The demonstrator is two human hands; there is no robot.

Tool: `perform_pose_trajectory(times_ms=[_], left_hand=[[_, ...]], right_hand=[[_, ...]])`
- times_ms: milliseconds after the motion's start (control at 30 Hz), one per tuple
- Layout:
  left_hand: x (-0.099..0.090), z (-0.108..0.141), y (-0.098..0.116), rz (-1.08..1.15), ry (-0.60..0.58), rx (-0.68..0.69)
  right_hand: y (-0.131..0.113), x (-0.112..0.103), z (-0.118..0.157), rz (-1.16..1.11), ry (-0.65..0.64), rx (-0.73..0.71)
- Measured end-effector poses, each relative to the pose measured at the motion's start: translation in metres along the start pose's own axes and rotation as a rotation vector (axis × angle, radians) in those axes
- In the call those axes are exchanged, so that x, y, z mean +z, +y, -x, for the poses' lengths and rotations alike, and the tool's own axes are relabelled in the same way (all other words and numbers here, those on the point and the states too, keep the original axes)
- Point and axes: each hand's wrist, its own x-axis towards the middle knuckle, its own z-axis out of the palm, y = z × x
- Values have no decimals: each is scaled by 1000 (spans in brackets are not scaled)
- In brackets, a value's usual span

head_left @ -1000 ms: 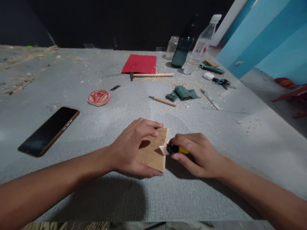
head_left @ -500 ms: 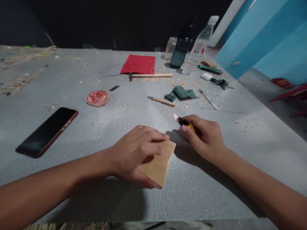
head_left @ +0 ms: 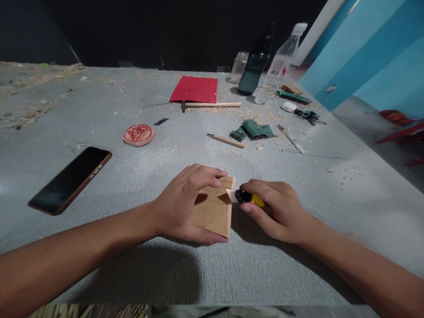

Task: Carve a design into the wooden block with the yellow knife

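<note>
A light wooden block [head_left: 213, 212] is gripped in my left hand [head_left: 182, 205], thumb along its near edge and fingers over its far edge. My right hand [head_left: 276, 205] is closed round a yellow and black knife [head_left: 249, 197]. The pale blade points left and lies at the block's right edge; whether it touches the wood I cannot tell. Beyond my hands lie a wooden-handled carving tool [head_left: 227, 140] and a piece of green cloth [head_left: 254, 129].
On the grey table [head_left: 139, 265] are a phone [head_left: 71, 180], a carved red-marked disc [head_left: 139, 134], a hammer [head_left: 212, 105], red paper [head_left: 194, 89], a dark bottle [head_left: 251, 73], a clear bottle [head_left: 281, 62], a jar [head_left: 238, 68], keys [head_left: 308, 115] and wood shavings.
The knife has come down and left to the block's right edge. The block has turned and moved slightly away from me, still in my left hand. The view has shifted a little.
</note>
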Motion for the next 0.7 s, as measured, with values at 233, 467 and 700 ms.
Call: perform_pose_trajectory(times_ms=[233,467,700], left_hand=[[0,0,0,28,0,11],[0,1,0,23,4,16],[-1,-2,0,18,-5,82]], right_hand=[[-1,1,-3,-71,-68,-94],[-3,2,0,-161,-114,-127],[-5,3,1,-225,-126,-149]])
